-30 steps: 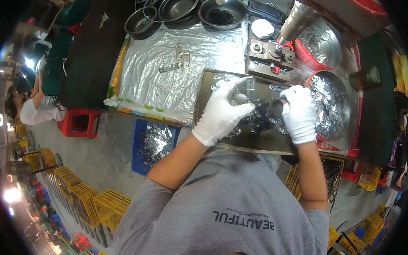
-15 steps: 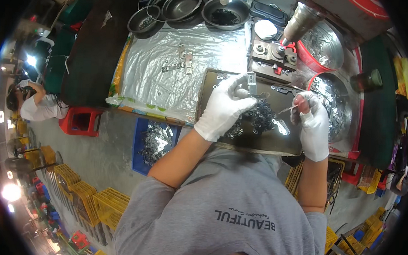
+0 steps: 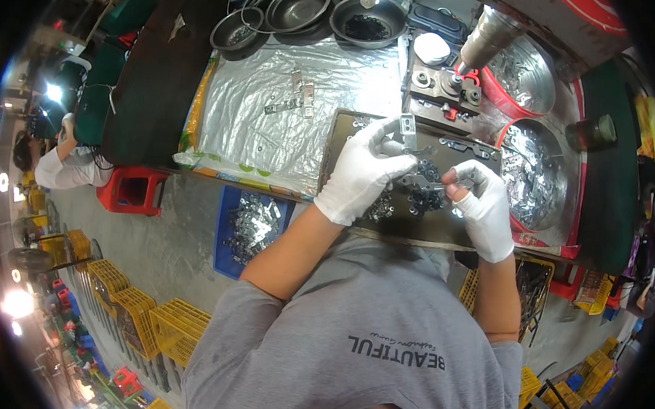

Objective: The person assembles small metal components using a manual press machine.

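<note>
My left hand (image 3: 362, 173), in a white glove, is closed on a flat metal bracket (image 3: 408, 126) with a cut-out at its upper end. My right hand (image 3: 482, 211), also gloved but with bare fingertips showing, pinches a thin metal piece (image 3: 434, 185) close to my left thumb. Its exact shape is too small to make out. Both hands are over a dark tray (image 3: 443, 234) on my lap side of the bench. Small dark ring-like parts (image 3: 424, 201) lie heaped in it, below my fingers. Another flat metal part (image 3: 470, 148) lies near the tray's far right.
A press spindle (image 3: 488, 40) hangs over a metal fixture (image 3: 443, 89) beyond the tray. Red-rimmed basins of metal parts (image 3: 537, 170) stand right. Dark bowls (image 3: 299, 7) line the back, beyond foil sheeting (image 3: 236, 127). A blue bin (image 3: 226, 262) sits low left.
My right hand has moved left and inward with the thin metal piece, which now lies close to my left fingers. My left hand keeps hold of the bracket.
</note>
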Demonstrator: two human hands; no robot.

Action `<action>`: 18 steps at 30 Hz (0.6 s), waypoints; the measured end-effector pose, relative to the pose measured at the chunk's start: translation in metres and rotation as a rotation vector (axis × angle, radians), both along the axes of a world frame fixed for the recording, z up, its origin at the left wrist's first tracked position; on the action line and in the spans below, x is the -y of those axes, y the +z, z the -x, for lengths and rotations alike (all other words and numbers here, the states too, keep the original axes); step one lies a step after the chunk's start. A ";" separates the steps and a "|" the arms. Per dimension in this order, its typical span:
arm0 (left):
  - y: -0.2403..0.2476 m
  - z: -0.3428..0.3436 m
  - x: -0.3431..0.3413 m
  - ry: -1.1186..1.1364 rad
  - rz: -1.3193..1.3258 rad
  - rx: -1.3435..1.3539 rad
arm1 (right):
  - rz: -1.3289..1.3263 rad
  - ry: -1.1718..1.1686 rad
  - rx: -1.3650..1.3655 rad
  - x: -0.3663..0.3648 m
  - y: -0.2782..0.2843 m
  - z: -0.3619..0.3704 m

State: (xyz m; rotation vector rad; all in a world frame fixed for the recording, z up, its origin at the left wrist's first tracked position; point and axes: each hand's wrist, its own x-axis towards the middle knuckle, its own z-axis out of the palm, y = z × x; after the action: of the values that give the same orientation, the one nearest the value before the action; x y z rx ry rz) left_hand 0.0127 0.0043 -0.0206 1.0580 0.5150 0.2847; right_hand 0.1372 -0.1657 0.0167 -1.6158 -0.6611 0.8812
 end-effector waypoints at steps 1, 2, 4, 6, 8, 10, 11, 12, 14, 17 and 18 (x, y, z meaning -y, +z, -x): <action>0.001 0.000 0.000 0.000 0.008 0.012 | 0.016 -0.008 -0.016 0.000 -0.002 0.000; 0.001 0.000 0.000 0.001 0.016 0.023 | 0.015 -0.007 -0.016 0.000 -0.005 0.001; 0.002 0.001 0.001 0.006 0.027 0.044 | 0.020 -0.079 -0.098 0.001 -0.011 0.003; 0.004 0.001 0.001 0.009 0.039 0.063 | 0.024 -0.115 -0.111 0.002 -0.017 0.004; 0.005 0.000 0.001 0.012 0.028 0.044 | 0.027 -0.153 -0.124 0.003 -0.021 0.006; 0.004 -0.001 0.001 0.015 0.022 0.057 | 0.004 -0.192 -0.171 0.002 -0.023 0.007; 0.004 -0.001 0.001 0.016 0.016 0.071 | 0.003 -0.193 -0.170 0.002 -0.021 0.007; 0.005 -0.001 0.001 0.015 0.014 0.071 | 0.043 -0.162 -0.174 0.002 -0.017 0.005; 0.007 -0.002 0.002 0.027 0.041 0.070 | 0.081 -0.132 -0.179 0.002 -0.014 0.000; 0.002 -0.002 -0.001 0.008 0.049 0.098 | -0.010 -0.071 -0.029 0.004 -0.014 -0.015; 0.003 -0.004 -0.001 0.003 0.049 0.097 | -0.017 -0.060 0.117 0.003 -0.014 -0.022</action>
State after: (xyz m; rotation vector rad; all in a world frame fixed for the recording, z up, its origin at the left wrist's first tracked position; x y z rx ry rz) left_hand 0.0167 0.0052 -0.0174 0.9910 0.4345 0.3229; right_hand 0.1587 -0.1692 0.0029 -1.6727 -0.6962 0.7397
